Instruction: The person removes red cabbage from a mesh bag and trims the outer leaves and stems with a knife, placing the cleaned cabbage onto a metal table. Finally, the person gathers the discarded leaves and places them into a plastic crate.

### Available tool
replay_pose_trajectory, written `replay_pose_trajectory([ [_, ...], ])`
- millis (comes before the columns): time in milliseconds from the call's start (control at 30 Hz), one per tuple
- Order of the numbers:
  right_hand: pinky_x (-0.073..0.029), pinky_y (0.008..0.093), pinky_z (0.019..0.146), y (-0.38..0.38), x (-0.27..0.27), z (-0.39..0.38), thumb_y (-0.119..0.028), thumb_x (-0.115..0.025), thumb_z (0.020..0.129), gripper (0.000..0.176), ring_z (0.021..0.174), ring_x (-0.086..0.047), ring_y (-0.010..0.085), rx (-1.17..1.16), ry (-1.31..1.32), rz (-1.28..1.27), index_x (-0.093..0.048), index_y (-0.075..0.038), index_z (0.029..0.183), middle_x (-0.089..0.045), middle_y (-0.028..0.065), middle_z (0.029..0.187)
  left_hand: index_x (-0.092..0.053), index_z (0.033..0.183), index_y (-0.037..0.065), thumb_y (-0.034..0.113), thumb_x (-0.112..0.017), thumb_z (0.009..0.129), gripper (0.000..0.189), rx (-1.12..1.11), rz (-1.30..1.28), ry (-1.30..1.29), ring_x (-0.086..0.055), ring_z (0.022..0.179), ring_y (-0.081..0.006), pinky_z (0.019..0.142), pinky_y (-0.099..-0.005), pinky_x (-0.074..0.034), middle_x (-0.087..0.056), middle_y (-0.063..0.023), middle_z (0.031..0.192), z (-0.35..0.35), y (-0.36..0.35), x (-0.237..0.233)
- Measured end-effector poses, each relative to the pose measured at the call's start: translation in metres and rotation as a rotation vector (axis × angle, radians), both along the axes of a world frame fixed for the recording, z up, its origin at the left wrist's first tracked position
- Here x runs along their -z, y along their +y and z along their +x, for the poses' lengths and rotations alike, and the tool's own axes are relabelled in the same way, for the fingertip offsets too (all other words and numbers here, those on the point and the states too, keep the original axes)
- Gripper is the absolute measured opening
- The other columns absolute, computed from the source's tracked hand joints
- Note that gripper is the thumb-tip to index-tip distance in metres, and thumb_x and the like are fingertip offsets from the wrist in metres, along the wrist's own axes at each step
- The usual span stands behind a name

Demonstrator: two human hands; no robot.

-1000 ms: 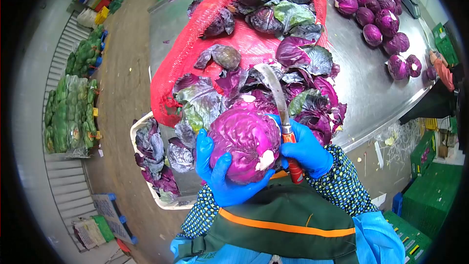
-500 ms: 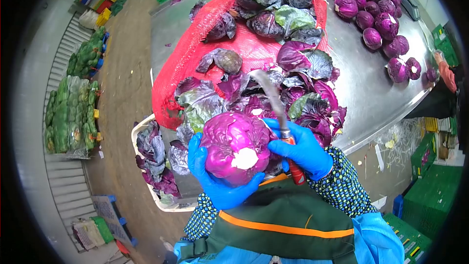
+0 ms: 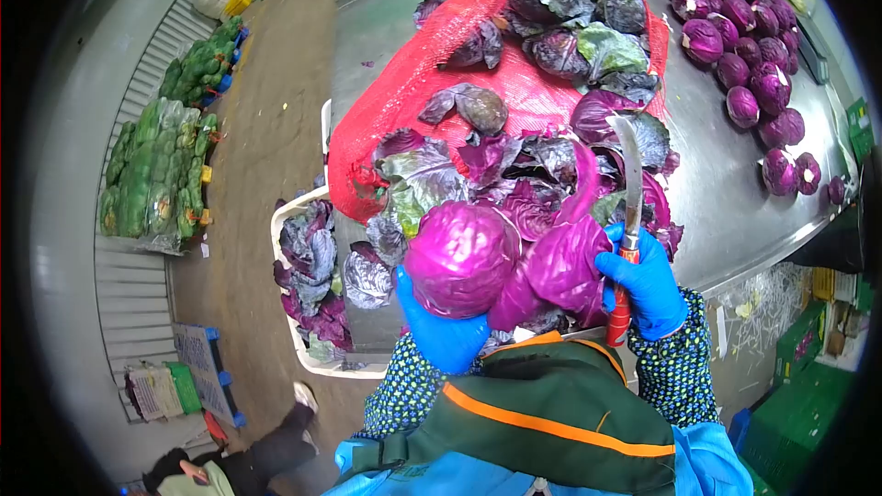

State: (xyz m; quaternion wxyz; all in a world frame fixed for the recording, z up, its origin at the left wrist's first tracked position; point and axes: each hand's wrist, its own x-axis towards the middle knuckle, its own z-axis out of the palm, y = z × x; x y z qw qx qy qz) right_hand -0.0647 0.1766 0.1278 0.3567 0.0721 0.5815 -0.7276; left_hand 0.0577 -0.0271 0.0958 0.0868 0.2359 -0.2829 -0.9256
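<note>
Blue-gloved left hand is cupped under the red cabbage, fingers wrapped up its near side, holding it against the near table edge. To the right, the right hand is clenched round the red handle of the knife, blade pointing up and away. Between the two hands a peeled outer leaf hangs off the head, touching the right glove. Just beyond lies a heap of leaf trimmings on the red net sack. On the far right of the steel table sit the trimmed cabbages. Left, below the table, is a white crate of leaves.
</note>
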Motion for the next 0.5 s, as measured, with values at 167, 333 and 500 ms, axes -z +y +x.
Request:
replay_pose_trajectory([
  [167,-0.049,0.0214,0.050,0.011,0.011,-0.014,-0.003,-0.064,0.079,0.026,0.059,-0.056,0.0094,0.030,0.107,0.074,-0.056,-0.005,0.104,-0.058,0.0026,0.077,-0.033,0.135,0.009,0.022,-0.074,0.072,0.076,0.284,-0.733,-0.088,-0.044,0.121,-0.0276,0.103,-0.0445,-0.034,-0.041,-0.0127,0.134,0.007,-0.006,0.005],
  [333,-0.035,0.0335,0.101,-0.008,0.020,-0.023,0.001,-0.067,0.075,0.054,0.123,-0.043,0.0222,-0.026,1.068,0.443,-0.050,-0.008,0.126,-0.047,0.0121,0.131,-0.034,0.135,0.009,0.017,-0.075,0.071,0.076,0.490,-1.067,-0.059,-0.044,0.122,-0.0254,0.104,-0.0426,-0.033,-0.043,-0.0122,0.133,0.003,-0.007,-0.005],
  [500,-0.030,0.0426,0.105,-0.045,-0.033,0.014,-0.024,-0.083,0.062,0.093,0.134,-0.023,0.0369,-0.478,1.054,0.124,-0.032,-0.011,0.140,-0.015,0.0219,0.146,-0.038,0.134,0.013,0.023,-0.069,0.077,0.066,0.532,-1.075,0.010,-0.040,0.125,-0.0249,0.107,-0.0414,-0.028,-0.044,-0.0114,0.133,-0.008,0.005,-0.037],
])
